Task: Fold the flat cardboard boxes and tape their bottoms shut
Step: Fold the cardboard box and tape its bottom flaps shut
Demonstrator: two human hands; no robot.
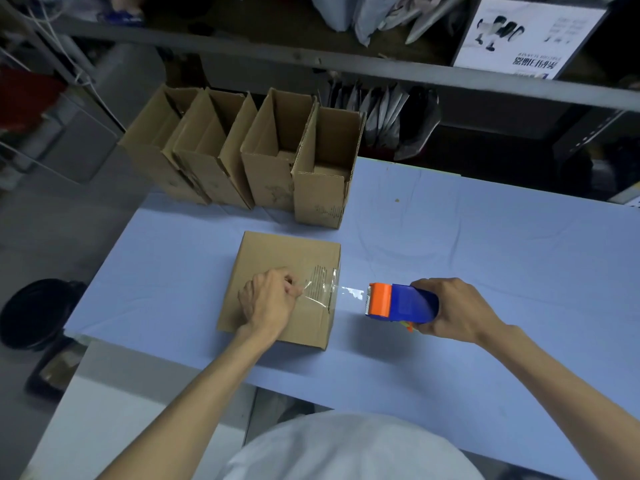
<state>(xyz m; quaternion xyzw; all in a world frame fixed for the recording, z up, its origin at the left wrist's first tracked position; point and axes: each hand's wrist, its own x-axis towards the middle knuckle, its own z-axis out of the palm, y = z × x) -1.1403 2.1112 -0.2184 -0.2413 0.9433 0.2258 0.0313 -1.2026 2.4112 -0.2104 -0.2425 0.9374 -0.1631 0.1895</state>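
A folded cardboard box (273,258) lies with its closed bottom facing up on the blue table (485,258). My left hand (268,299) rests on top of it, fingers pinched on the end of a clear tape strip (320,291). The strip runs right across the box top and past its edge to a blue and orange tape dispenser (401,303). My right hand (453,308) grips the dispenser just right of the box, low over the table.
Several erected open boxes (263,154) stand in a row at the table's far left edge. A metal shelf rail (381,69) runs behind them with grey bags below. A black round bin (34,311) sits on the floor at left.
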